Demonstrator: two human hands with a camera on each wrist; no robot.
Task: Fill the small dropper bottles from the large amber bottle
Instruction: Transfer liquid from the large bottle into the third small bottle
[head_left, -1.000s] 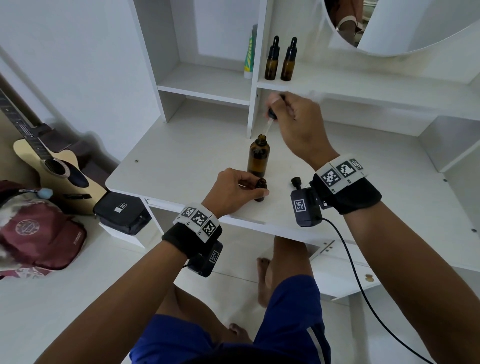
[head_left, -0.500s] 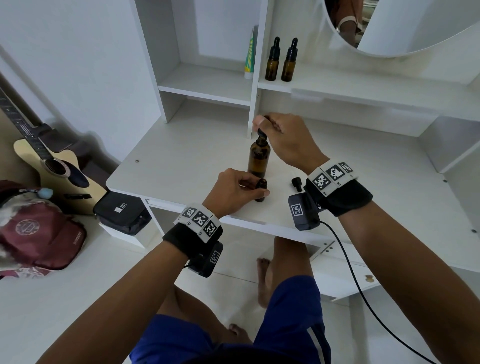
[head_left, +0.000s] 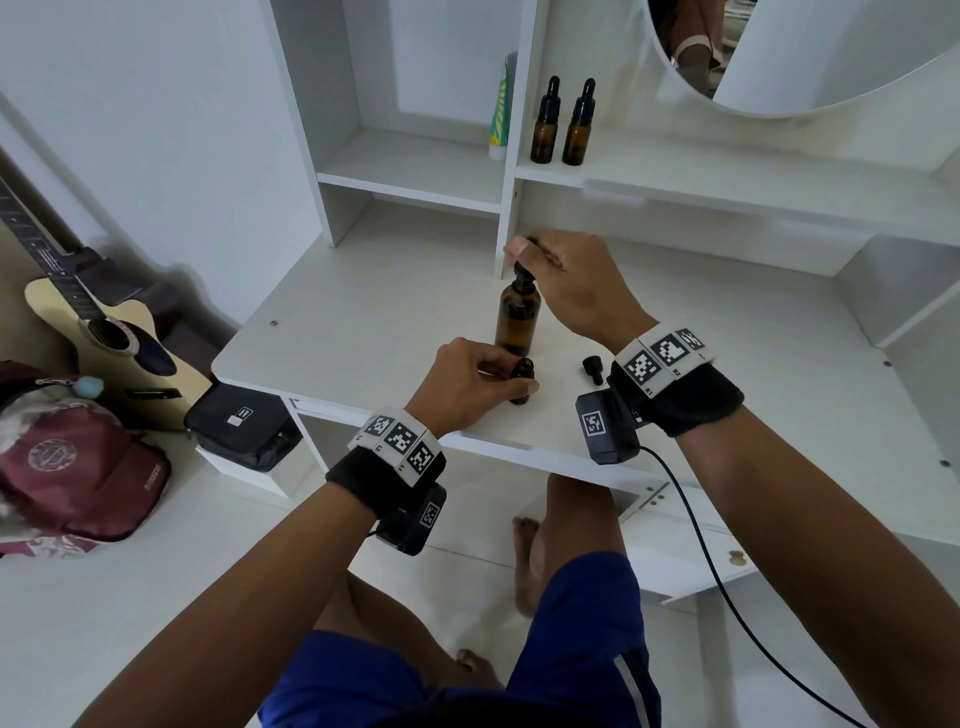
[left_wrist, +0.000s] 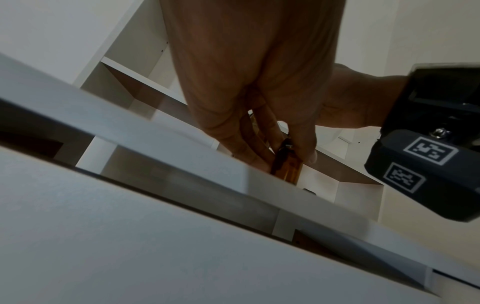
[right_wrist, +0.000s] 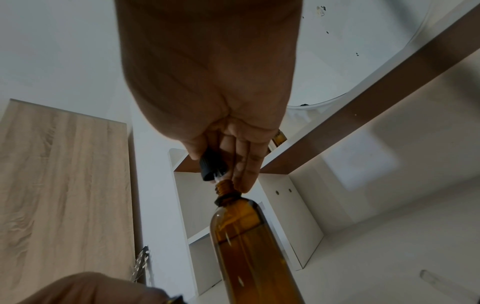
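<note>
The large amber bottle (head_left: 517, 322) (right_wrist: 249, 242) stands upright on the white desk (head_left: 363, 322), part full. My right hand (head_left: 563, 283) pinches the black dropper cap (right_wrist: 211, 167) just above the bottle's open neck, its glass tube down inside. In front of it stands a small uncapped amber dropper bottle (head_left: 521, 379) (left_wrist: 285, 167), which my left hand (head_left: 470, 379) grips near the desk's front edge. A loose small black dropper cap (head_left: 592, 369) lies on the desk to the right.
Two capped small dropper bottles (head_left: 561, 127) stand on the upper shelf beside a green-and-white tube (head_left: 500, 111). A round mirror (head_left: 810, 52) hangs at upper right. On the floor at left are a guitar (head_left: 98, 332), a black pouch (head_left: 241, 426) and a maroon bag (head_left: 78, 467).
My right hand came down from above and lowered the dropper into the large bottle's neck. The left hand kept its hold on the small bottle without moving.
</note>
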